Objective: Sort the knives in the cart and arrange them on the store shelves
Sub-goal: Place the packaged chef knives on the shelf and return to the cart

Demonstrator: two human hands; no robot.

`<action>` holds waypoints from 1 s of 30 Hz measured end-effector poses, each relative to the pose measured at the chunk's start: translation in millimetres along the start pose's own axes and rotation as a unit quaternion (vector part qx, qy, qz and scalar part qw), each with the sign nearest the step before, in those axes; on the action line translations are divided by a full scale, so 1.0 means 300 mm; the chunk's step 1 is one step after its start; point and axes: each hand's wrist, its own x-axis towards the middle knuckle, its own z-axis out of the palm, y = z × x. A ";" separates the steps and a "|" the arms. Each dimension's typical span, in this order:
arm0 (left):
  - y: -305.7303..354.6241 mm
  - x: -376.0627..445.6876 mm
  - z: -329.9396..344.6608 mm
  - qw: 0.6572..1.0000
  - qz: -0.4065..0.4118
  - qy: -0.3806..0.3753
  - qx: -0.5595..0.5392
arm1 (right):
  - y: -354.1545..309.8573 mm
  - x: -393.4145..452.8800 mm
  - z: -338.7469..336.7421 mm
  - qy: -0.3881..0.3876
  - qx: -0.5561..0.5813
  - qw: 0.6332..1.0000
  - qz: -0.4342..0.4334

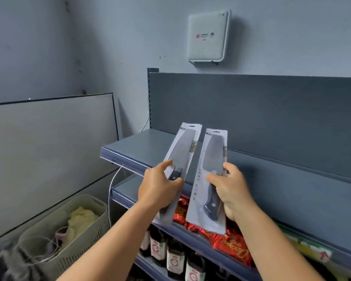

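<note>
I hold two packaged cleavers upright in front of the grey store shelves. My left hand (pixel 160 186) grips the left packaged cleaver (pixel 183 151) around its black handle. My right hand (pixel 231 191) grips the right packaged cleaver (pixel 213 159) from its right side, fingers over the black handle. Each cleaver has a broad grey blade on a white backing card, blade end pointing up toward the top shelf (pixel 142 145), which is bare. No cart is in view.
The shelf below holds red packets (pixel 231 246); dark bottles with white labels (pixel 175 258) stand lower still. A beige slotted basket (pixel 73 238) with cloth and wire sits at the lower left. A white box (pixel 208 35) hangs on the wall above.
</note>
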 end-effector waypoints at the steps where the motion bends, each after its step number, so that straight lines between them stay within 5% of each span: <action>1: -0.023 0.043 -0.014 1.000 -0.006 0.004 0.009 | -0.001 0.034 0.042 -0.008 -0.004 1.000 0.004; 10: -0.166 0.412 -0.144 0.999 -0.017 0.009 0.046 | 0.042 0.313 0.368 -0.027 -0.030 0.999 0.032; 20: -0.318 0.780 -0.211 0.994 -0.013 -0.066 0.091 | 0.098 0.554 0.686 0.060 -0.105 0.990 0.069; 30: -0.360 0.909 -0.180 0.977 0.005 -0.122 0.174 | 0.099 0.610 0.796 0.117 -0.341 0.925 0.121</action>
